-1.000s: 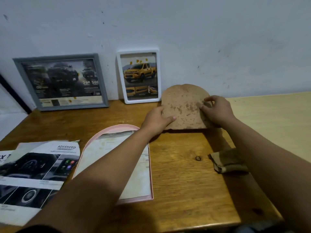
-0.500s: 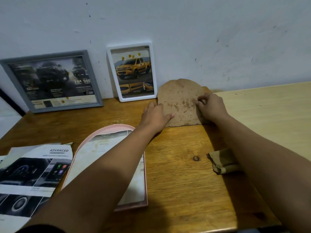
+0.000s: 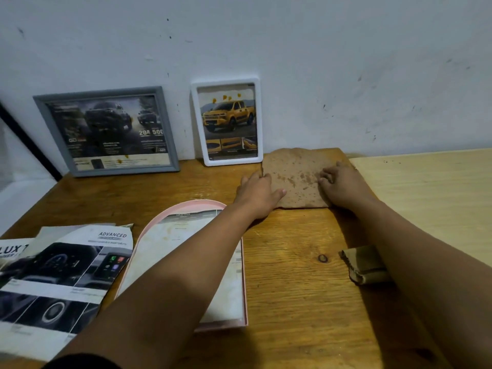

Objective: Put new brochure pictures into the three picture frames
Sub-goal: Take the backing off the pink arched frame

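Note:
A brown, stained, arch-topped backing board (image 3: 295, 177) lies low on the wooden table (image 3: 292, 288) at the wall. My left hand (image 3: 257, 193) grips its left edge, thumb on its face. My right hand (image 3: 342, 186) holds its right side with curled fingers. The pink arch-shaped frame (image 3: 191, 203) lies flat under my left forearm with a pale printed sheet (image 3: 165, 251) in it. A grey frame (image 3: 101, 91) and a white frame (image 3: 226, 82) lean on the wall, each showing a truck brochure picture.
Loose car brochures (image 3: 66, 270) are spread at the table's left front. A folded brown cardboard piece (image 3: 364, 265) lies beside my right forearm. A paler wooden surface (image 3: 426, 198) adjoins on the right. A dark bar (image 3: 29, 145) leans at the far left.
The backing board has tipped from leaning upright at the wall to lying nearly flat, both hands staying on it. The view has shifted a little.

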